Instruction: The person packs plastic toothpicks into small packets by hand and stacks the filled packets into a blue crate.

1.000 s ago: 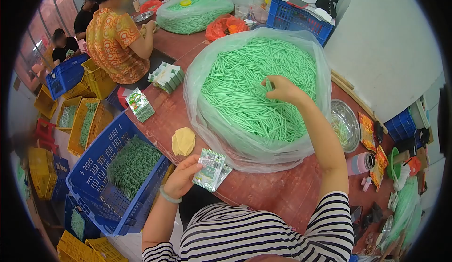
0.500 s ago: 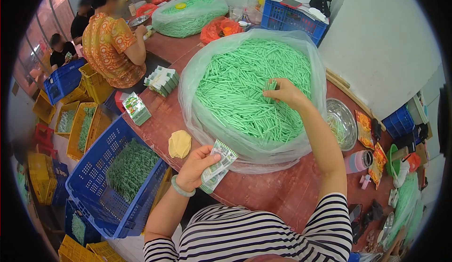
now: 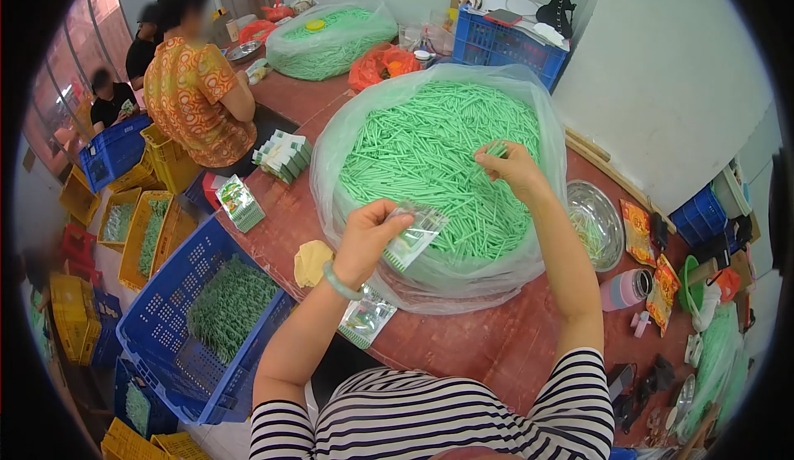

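Left hand (image 3: 369, 235) angled inward, fingers pinching a packet (image 3: 420, 232), right hand (image 3: 514, 169) outstretched above heaped green sticks (image 3: 430, 150), fingers curled around a few

a red table (image 3: 471, 336) bears a big bag of green sticks (image 3: 447, 286), a metal bowl (image 3: 614, 232) and a pink bottle (image 3: 622, 291)

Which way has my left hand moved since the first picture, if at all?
Yes, your left hand has moved forward and rightward: apart from the big bag at first, it now overlaps its near side in view.
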`<action>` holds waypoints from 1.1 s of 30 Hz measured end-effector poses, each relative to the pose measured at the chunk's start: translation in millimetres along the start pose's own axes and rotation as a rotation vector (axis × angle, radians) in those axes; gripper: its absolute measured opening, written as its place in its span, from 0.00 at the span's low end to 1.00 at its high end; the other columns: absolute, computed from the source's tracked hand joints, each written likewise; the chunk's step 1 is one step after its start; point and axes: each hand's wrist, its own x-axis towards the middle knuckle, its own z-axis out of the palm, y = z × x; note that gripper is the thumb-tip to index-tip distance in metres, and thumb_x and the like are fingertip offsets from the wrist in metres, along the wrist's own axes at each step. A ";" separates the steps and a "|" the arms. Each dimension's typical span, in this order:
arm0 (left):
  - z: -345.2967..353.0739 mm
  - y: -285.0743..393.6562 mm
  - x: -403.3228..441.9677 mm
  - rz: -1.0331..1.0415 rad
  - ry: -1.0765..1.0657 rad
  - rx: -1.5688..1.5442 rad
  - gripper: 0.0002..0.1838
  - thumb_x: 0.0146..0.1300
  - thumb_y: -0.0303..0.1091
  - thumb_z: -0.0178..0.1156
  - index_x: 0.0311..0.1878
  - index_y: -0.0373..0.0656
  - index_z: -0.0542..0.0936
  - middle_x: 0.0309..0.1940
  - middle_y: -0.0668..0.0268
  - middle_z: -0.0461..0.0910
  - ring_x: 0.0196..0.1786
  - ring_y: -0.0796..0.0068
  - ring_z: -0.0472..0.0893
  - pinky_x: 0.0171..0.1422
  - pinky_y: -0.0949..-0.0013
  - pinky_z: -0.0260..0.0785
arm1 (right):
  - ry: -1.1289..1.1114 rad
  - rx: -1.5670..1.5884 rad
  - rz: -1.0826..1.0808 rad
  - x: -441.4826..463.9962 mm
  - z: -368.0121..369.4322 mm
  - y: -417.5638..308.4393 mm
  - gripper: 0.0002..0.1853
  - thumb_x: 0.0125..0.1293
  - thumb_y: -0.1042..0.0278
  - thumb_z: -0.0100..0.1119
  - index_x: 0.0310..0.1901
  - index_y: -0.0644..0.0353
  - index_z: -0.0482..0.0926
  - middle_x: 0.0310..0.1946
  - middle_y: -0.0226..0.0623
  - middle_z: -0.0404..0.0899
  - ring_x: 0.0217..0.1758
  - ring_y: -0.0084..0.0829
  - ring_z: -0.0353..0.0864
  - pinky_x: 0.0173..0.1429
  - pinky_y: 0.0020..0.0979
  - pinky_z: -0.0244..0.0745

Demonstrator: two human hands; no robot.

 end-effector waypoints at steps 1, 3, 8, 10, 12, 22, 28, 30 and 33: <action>1.1 2.7 6.8 0.010 -0.007 0.090 0.05 0.65 0.27 0.62 0.40 0.36 0.82 0.33 0.72 0.81 0.34 0.87 0.75 0.39 0.79 0.67 | 0.011 0.008 -0.015 -1.2 -1.5 -4.1 0.10 0.59 0.69 0.70 0.40 0.62 0.81 0.28 0.26 0.77 0.27 0.19 0.71 0.32 0.24 0.67; 5.5 4.6 19.2 0.036 -0.015 0.189 0.05 0.65 0.28 0.62 0.39 0.36 0.83 0.32 0.73 0.81 0.34 0.87 0.74 0.40 0.79 0.66 | -0.022 0.165 -0.035 -5.0 -2.0 -12.6 0.10 0.59 0.69 0.70 0.40 0.62 0.82 0.28 0.26 0.78 0.27 0.19 0.71 0.32 0.24 0.67; 16.1 5.8 38.3 0.029 -0.057 0.196 0.09 0.67 0.31 0.61 0.41 0.35 0.85 0.31 0.74 0.81 0.34 0.87 0.74 0.40 0.79 0.66 | -0.091 0.282 -0.125 -19.6 9.6 -34.4 0.10 0.58 0.69 0.72 0.39 0.62 0.82 0.26 0.27 0.77 0.26 0.20 0.71 0.30 0.23 0.67; 16.9 3.4 40.4 0.057 -0.065 0.217 0.10 0.68 0.32 0.61 0.42 0.34 0.85 0.32 0.73 0.81 0.35 0.86 0.74 0.41 0.78 0.66 | -0.095 0.257 -0.164 -26.6 17.3 -44.6 0.10 0.58 0.70 0.71 0.39 0.63 0.82 0.26 0.27 0.77 0.26 0.20 0.71 0.30 0.23 0.67; 18.2 2.7 40.9 0.072 -0.073 0.228 0.10 0.68 0.32 0.61 0.43 0.34 0.85 0.32 0.73 0.82 0.36 0.86 0.75 0.41 0.78 0.66 | -0.126 0.231 -0.204 -31.2 24.6 -52.9 0.10 0.58 0.70 0.71 0.39 0.63 0.82 0.26 0.27 0.78 0.26 0.20 0.71 0.30 0.23 0.67; 26.0 4.8 43.4 0.076 -0.049 0.160 0.12 0.69 0.34 0.59 0.47 0.34 0.84 0.35 0.71 0.82 0.37 0.85 0.75 0.42 0.77 0.67 | -0.238 0.032 -0.196 -37.6 53.2 -44.8 0.10 0.58 0.73 0.69 0.41 0.63 0.81 0.32 0.30 0.81 0.34 0.21 0.78 0.41 0.25 0.74; 33.0 13.8 55.0 -0.124 -0.156 -0.139 0.13 0.71 0.36 0.57 0.51 0.37 0.81 0.40 0.70 0.82 0.42 0.83 0.77 0.47 0.74 0.69 | -0.265 -0.106 -0.164 -33.9 50.2 -41.8 0.14 0.60 0.71 0.69 0.46 0.62 0.80 0.45 0.34 0.80 0.45 0.22 0.78 0.48 0.28 0.75; 36.4 14.2 60.5 -0.155 -0.130 -0.255 0.13 0.72 0.36 0.56 0.51 0.38 0.80 0.41 0.70 0.82 0.43 0.82 0.78 0.49 0.73 0.70 | -0.211 -0.286 -0.262 -37.7 51.6 -48.9 0.20 0.61 0.67 0.69 0.54 0.62 0.77 0.55 0.38 0.75 0.53 0.26 0.76 0.52 0.30 0.74; 43.2 14.0 69.0 -0.116 -0.095 -0.312 0.12 0.73 0.38 0.54 0.49 0.39 0.80 0.41 0.70 0.82 0.43 0.81 0.78 0.50 0.72 0.70 | -0.249 -0.390 -0.317 -35.4 46.7 -51.7 0.30 0.62 0.61 0.68 0.64 0.60 0.71 0.66 0.40 0.65 0.65 0.32 0.68 0.59 0.34 0.71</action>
